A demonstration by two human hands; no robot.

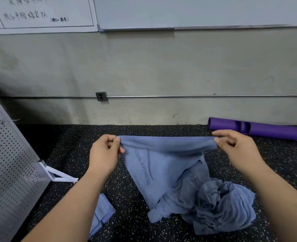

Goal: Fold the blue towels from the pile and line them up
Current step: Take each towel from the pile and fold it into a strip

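I hold a blue towel (161, 165) up by its top edge, stretched between both hands. My left hand (104, 152) pinches the left corner and my right hand (238, 147) pinches the right corner. The towel hangs down in a point, with "FITNESS" lettering showing. Its lower end reaches the crumpled pile of blue towels (219, 206) on the floor at the lower right. A folded blue towel (100, 213) lies on the floor at the lower left, partly hidden behind my left forearm.
The floor (144, 131) is black speckled rubber. A perforated grey metal panel (8, 172) with a white foot (60, 175) stands at the left. A purple tube (259, 128) lies against the concrete wall at the right. Whiteboards hang above.
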